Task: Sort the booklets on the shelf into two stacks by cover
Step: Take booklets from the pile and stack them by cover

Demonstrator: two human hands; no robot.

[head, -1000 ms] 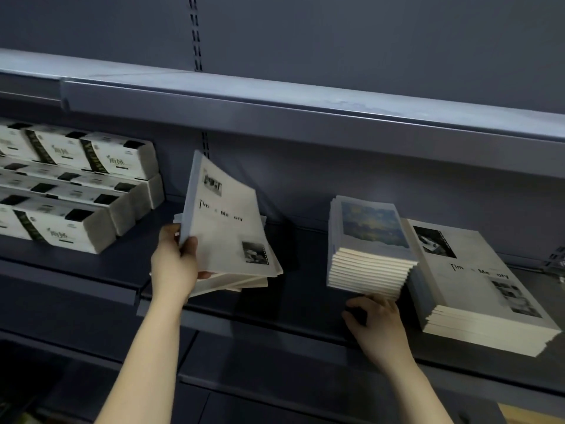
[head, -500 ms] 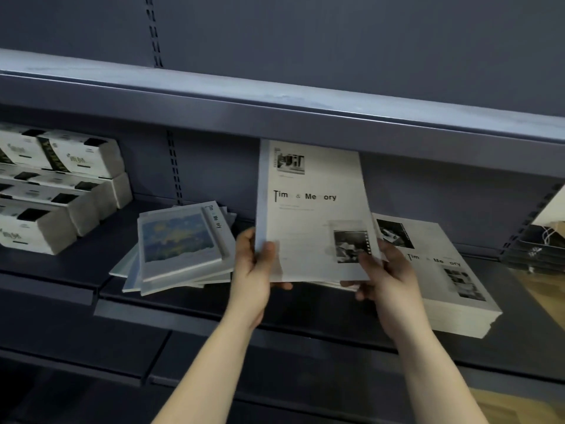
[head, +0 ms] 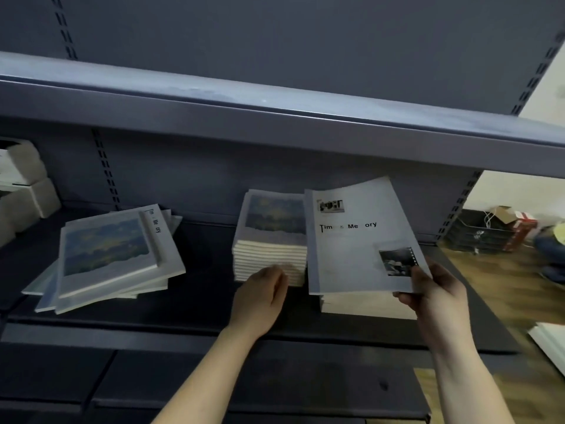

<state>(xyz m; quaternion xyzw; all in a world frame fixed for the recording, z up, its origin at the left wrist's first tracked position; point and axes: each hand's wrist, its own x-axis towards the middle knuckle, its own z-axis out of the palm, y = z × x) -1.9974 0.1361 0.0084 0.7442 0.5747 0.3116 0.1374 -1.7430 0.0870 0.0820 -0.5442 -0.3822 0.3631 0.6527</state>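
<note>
My right hand (head: 434, 289) grips the lower right corner of a white "Time & Memory" booklet (head: 354, 240), which lies tilted over the stack of same-cover booklets (head: 363, 306) on the shelf. To its left stands a neat stack of painted-sky cover booklets (head: 270, 240). My left hand (head: 263, 296) rests with relaxed fingers against the front of that stack. Further left lies a loose unsorted pile (head: 113, 255) with a painted-sky booklet on top.
The dark shelf board (head: 198, 304) has an upper shelf (head: 275, 117) close overhead. White boxes (head: 21, 185) sit at the far left. Beyond the shelf's right end are a dark crate (head: 477, 231) and clutter on a wooden floor.
My left hand let go of the white booklet and dropped to the painted-sky stack. My right hand carried the booklet right and down onto the matching stack.
</note>
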